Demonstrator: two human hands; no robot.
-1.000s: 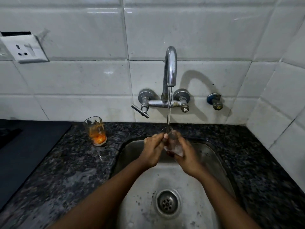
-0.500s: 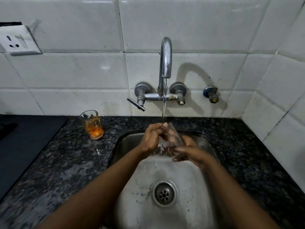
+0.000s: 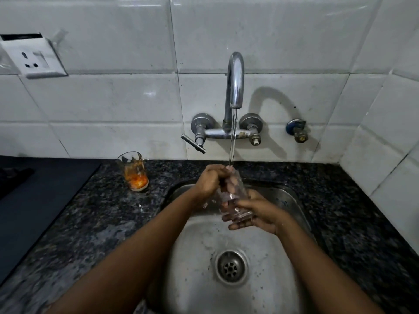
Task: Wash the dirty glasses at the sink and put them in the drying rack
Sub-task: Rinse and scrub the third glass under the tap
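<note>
A clear glass (image 3: 235,196) is held over the steel sink (image 3: 292,200), tilted with its rim up under the running water from the chrome tap (image 3: 235,82). My left hand (image 3: 209,181) grips the rim end, fingers curled at the mouth. My right hand (image 3: 256,214) cups the base from below and the right. A second glass (image 3: 133,172), dirty with orange residue, stands upright on the dark granite counter (image 3: 95,218) to the left of the sink. No drying rack is in view.
The sink drain (image 3: 230,267) lies below my hands. A tap lever (image 3: 193,143) sticks out left of the stream, a small valve (image 3: 298,130) sits on the right wall tiles. A wall socket (image 3: 34,60) is at upper left; a dark mat (image 3: 34,200) covers the counter's left part.
The glass has tipped from lying between my hands to a more upright tilt under the stream. My right hand slid down to its base; my left stays at the rim.
</note>
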